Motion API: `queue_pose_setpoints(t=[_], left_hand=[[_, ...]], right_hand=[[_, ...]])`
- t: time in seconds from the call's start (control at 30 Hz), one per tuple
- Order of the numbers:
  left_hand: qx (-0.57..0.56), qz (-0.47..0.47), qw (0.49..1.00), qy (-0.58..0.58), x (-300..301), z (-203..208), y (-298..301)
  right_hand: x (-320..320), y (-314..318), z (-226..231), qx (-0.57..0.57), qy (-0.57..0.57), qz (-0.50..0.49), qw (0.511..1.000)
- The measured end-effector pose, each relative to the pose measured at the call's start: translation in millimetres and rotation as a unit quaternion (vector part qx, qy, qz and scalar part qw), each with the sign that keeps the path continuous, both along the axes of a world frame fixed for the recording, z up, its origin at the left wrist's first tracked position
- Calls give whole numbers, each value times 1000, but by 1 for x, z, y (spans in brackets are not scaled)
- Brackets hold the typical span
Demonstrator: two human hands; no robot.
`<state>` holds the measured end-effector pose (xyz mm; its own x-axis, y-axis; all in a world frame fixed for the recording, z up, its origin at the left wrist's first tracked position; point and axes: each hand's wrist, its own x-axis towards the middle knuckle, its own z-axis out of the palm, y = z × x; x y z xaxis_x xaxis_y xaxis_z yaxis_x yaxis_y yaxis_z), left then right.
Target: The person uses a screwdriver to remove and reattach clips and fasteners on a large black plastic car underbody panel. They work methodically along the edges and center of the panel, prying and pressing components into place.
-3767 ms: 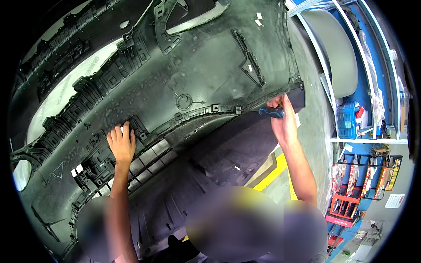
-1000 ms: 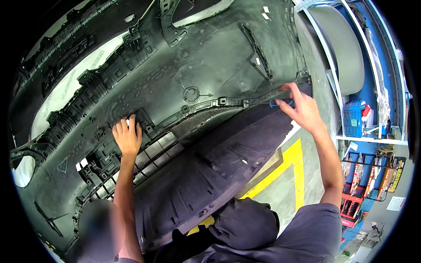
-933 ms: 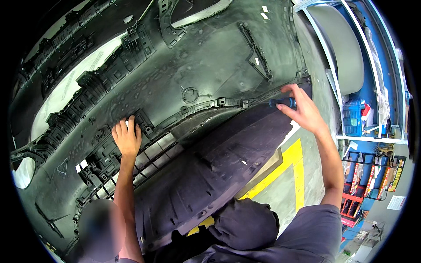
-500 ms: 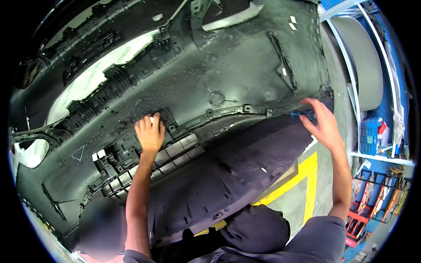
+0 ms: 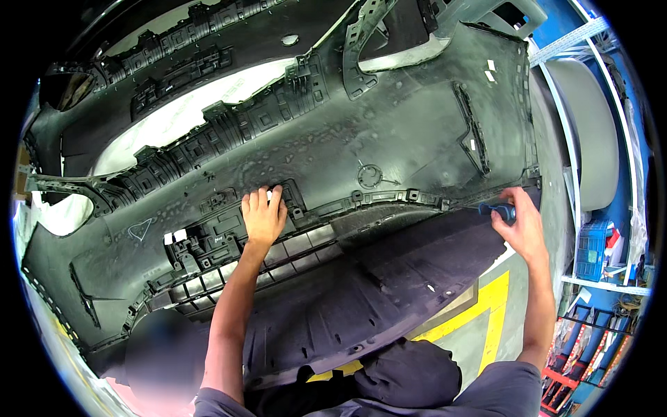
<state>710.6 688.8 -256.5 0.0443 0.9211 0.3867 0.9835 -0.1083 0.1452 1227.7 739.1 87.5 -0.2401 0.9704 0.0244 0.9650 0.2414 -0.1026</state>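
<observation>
A large black car bumper cover [image 5: 431,104] stretches across the view with its inner side up. My left hand [image 5: 265,217] rests on a black bracket part [image 5: 226,229] along its middle, fingers lying over the bracket. A small white spot shows between those fingers; I cannot make out what it is. Toward the bumper's right end, my right hand [image 5: 522,226] is closed around a blue-handled screwdriver [image 5: 501,211]. Its thin shaft points left, toward the clipped edge strip [image 5: 417,197]. Whether the tip touches the strip is too small to tell.
A dark ribbed panel [image 5: 333,306] curves along the bumper's near side. Behind lies another black bumper [image 5: 229,62]. At the lower left is a person's blurred head [image 5: 163,361]. A rack [image 5: 590,281] with a blue crate [image 5: 592,243] stands right, beside yellow floor lines [image 5: 462,313].
The view has shifted, so the bumper and both hands sit lower and mostly farther right in the picture. My right fingers have closed more around the screwdriver. The left hand stays on the bracket.
</observation>
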Motion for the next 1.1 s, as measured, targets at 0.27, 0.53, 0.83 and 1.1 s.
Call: queue_pose_setpoints(t=[0.27,0.53,0.83,1.1], left_hand=[[-6,2,1000,-5,1,0,-2],[7,2,1000,-10,3,5,0],[14,7,1000,-22,0,-1,-1],[22,-1,1000,-14,-3,1,-2]], right_hand=[[6,2,3,-2,4,-23,1000],[3,5,1,-5,-90,-110,990],[-8,6,12,-37,-123,-127,983],[-25,-4,16,-17,7,-39,999]])
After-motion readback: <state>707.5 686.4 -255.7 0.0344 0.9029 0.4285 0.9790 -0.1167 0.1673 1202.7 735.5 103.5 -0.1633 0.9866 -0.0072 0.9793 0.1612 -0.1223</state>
